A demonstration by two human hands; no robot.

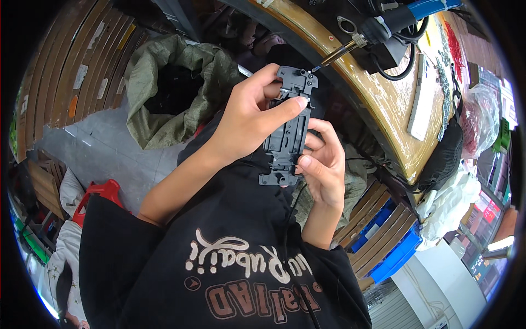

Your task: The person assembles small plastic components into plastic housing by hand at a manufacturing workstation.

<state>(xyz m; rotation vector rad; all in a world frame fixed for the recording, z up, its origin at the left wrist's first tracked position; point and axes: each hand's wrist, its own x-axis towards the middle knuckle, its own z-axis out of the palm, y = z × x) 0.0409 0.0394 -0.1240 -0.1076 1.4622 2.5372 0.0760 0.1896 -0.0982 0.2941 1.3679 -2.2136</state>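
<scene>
A long dark grey plastic chassis, like the underside of a toy car (287,134), is held up in front of my body with its moulded side toward me. My left hand (244,118) grips its upper left edge, the thumb lying across the face near the top. At the lower right edge, my right hand (324,170) holds it between thumb and fingers. A soldering iron (350,46) points down from the upper right. Its tip is at or very near the chassis's top end; whether they touch I cannot tell.
A curved wooden workbench (400,129) runs along the right, with a white strip (421,104) and black cables on it. To the left stands an open woven sack (145,112) beside stacked cardboard (71,66). A blue crate (397,257) is at lower right, a red plastic item (104,192) at left.
</scene>
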